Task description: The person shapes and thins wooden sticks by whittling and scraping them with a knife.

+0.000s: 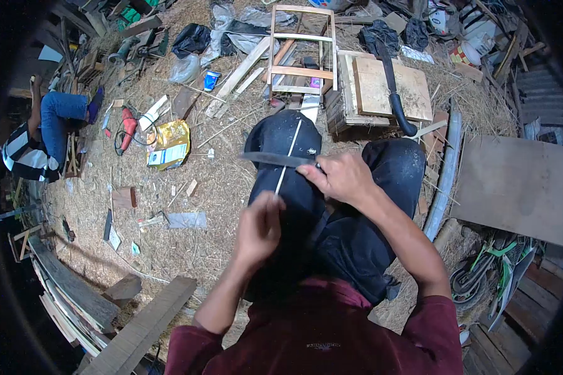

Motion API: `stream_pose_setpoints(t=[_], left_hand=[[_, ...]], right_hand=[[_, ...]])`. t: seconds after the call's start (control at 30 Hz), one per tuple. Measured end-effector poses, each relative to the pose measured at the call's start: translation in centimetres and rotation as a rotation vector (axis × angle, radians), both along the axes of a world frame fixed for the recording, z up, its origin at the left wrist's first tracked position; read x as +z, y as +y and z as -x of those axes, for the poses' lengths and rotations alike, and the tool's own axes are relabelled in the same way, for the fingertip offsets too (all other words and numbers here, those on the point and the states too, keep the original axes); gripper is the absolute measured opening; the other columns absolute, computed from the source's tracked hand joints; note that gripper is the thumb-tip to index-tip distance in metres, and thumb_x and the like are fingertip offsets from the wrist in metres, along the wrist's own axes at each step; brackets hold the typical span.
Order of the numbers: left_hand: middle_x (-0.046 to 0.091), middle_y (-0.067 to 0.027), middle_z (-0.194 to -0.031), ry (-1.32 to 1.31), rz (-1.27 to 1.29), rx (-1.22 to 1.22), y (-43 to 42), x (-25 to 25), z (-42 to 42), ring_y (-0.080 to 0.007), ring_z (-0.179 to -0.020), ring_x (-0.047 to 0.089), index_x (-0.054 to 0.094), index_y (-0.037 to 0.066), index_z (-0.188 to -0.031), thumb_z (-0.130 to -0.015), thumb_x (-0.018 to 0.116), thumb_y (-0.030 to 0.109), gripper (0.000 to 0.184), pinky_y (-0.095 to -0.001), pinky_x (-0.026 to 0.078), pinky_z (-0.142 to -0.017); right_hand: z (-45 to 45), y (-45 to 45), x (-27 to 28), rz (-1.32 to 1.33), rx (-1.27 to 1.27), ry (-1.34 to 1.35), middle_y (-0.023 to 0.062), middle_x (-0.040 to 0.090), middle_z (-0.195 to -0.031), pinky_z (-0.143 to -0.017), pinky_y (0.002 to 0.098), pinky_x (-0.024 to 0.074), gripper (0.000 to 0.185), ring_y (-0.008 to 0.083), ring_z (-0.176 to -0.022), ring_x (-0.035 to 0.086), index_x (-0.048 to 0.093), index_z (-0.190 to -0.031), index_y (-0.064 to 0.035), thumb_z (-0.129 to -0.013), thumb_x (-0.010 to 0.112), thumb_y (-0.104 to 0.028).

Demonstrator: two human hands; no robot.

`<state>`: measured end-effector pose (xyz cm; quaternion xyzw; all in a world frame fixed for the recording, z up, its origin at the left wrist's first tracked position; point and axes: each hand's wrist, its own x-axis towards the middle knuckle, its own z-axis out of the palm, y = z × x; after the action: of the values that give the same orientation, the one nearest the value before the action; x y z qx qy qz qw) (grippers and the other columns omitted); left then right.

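A thin pale stick (292, 145) lies over my left knee, with its lower end pinched in the fingers of my left hand (260, 226). My right hand (344, 178) is wrapped round the handle of a knife, thumb along the blade's base. The knife blade (270, 159) points left and crosses the stick above the dark trouser leg. Blade and left hand look slightly blurred. Whether the edge touches the stick I cannot tell.
Ahead stand a wooden frame (303, 37) and a wooden block (391, 87) with a machete (391, 87) on it. A red power tool (128, 128) and yellow bag (169, 145) lie left. Another person (56, 128) sits far left. Planks (144, 325) lie lower left, a board (513, 187) right.
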<state>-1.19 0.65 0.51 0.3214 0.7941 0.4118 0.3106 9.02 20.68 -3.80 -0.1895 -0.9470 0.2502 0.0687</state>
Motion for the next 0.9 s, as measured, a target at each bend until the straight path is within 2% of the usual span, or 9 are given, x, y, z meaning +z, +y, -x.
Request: stream_pose_setpoints(t=[0.07, 0.17, 0.27, 0.37, 0.47, 0.57, 0.67, 0.77, 0.9], left_hand=[[0.06, -0.024, -0.074, 0.06, -0.042, -0.028, 1.9, -0.1, 1.1, -0.0427, -0.07, 0.063, 0.059, 0.001, -0.09, -0.103, 0.046, 0.016, 0.024, -0.0419, 0.048, -0.062], [0.06, -0.027, -0.076, 0.118, -0.021, -0.021, 2.9, -0.3, 1.4, -0.049, -0.079, 0.062, 0.059, 0.002, -0.09, -0.102, 0.047, 0.014, 0.021, -0.046, 0.048, -0.063], [0.054, -0.0182, -0.065, 0.097, -0.011, -0.009, 1.7, 0.2, 0.4, -0.0263, -0.056, 0.052, 0.057, 0.0, -0.087, -0.104, 0.046, 0.015, 0.026, -0.0386, 0.044, -0.059], [0.056, -0.0177, -0.067, 0.009, 0.1, 0.003, 0.0, 0.0, -0.7, -0.0261, -0.057, 0.054, 0.058, 0.0, -0.087, -0.104, 0.046, 0.015, 0.026, -0.0386, 0.045, -0.059], [0.055, -0.0147, -0.066, -0.019, 0.187, -0.017, -3.9, -0.4, -2.5, -0.0225, -0.058, 0.052, 0.058, 0.0, -0.088, -0.104, 0.045, 0.014, 0.025, -0.0382, 0.045, -0.058], [0.062, -0.0222, -0.074, 0.006, 0.033, -0.057, -6.0, -1.0, -3.5, -0.0429, -0.072, 0.066, 0.058, 0.0, -0.092, -0.102, 0.047, 0.013, 0.019, -0.0422, 0.05, -0.061], [0.048, -0.0046, -0.062, -0.062, 0.009, 0.016, -3.1, -1.2, -2.5, -0.0135, -0.056, 0.045, 0.058, 0.001, -0.086, -0.104, 0.045, 0.015, 0.026, -0.0327, 0.041, -0.054], [0.046, -0.0001, -0.061, -0.111, -0.2, -0.085, -0.2, -1.8, 0.0, -0.0093, -0.056, 0.043, 0.058, 0.002, -0.085, -0.105, 0.045, 0.016, 0.028, -0.0283, 0.037, -0.052], [0.043, 0.0022, -0.061, -0.107, -0.141, -0.05, 1.4, -1.8, 0.5, -0.0068, -0.057, 0.041, 0.056, 0.004, -0.082, -0.107, 0.042, 0.021, 0.034, -0.0268, 0.033, -0.052]], right_hand=[[0.1, -0.6, 0.0, 0.054, 0.003, 0.018, 0.0223, 0.061, -0.056, -0.054, 0.0503, 0.0537, 0.067, 0.0415, -0.055, 0.065, 0.067, -0.064, -0.0036, -0.096, 0.05, -0.06], [0.4, -0.3, -0.2, -0.048, -0.067, 0.06, 0.0211, 0.061, -0.056, -0.052, 0.0488, 0.0534, 0.065, 0.0398, -0.054, 0.065, 0.067, -0.064, -0.0045, -0.094, 0.052, -0.061], [0.0, -0.6, -0.2, -0.097, -0.072, 0.067, 0.0203, 0.062, -0.056, -0.051, 0.0489, 0.053, 0.065, 0.0389, -0.053, 0.065, 0.067, -0.064, -0.0047, -0.094, 0.053, -0.06], [0.0, -0.5, -0.1, -0.123, -0.141, 0.068, 0.0201, 0.062, -0.056, -0.05, 0.049, 0.0527, 0.065, 0.0387, -0.053, 0.065, 0.067, -0.064, -0.0045, -0.095, 0.052, -0.06], [-0.2, 0.1, -0.5, -0.118, -0.184, 0.059, 0.021, 0.062, -0.057, -0.051, 0.0498, 0.0529, 0.066, 0.0399, -0.053, 0.065, 0.065, -0.064, -0.0035, -0.095, 0.051, -0.06], [-0.6, 0.5, -0.6, -0.096, -0.157, 0.036, 0.0226, 0.061, -0.058, -0.054, 0.0509, 0.0531, 0.065, 0.042, -0.056, 0.065, 0.065, -0.064, -0.0029, -0.096, 0.053, -0.058], [-0.6, 0.0, -0.5, 0.012, -0.093, 0.117, 0.0233, 0.061, -0.058, -0.054, 0.0505, 0.0523, 0.064, 0.0422, -0.056, 0.064, 0.065, -0.063, -0.0031, -0.096, 0.053, -0.057], [-0.7, -0.4, -0.4, 0.011, 0.023, 0.074, 0.0232, 0.06, -0.057, -0.053, 0.0505, 0.0517, 0.063, 0.0418, -0.054, 0.063, 0.065, -0.063, -0.0032, -0.095, 0.054, -0.057], [-0.4, -0.4, 0.0, -0.033, 0.005, 0.078, 0.0204, 0.06, -0.055, -0.052, 0.0494, 0.0521, 0.064, 0.0394, -0.053, 0.064, 0.065, -0.063, -0.0046, -0.094, 0.054, -0.059]])
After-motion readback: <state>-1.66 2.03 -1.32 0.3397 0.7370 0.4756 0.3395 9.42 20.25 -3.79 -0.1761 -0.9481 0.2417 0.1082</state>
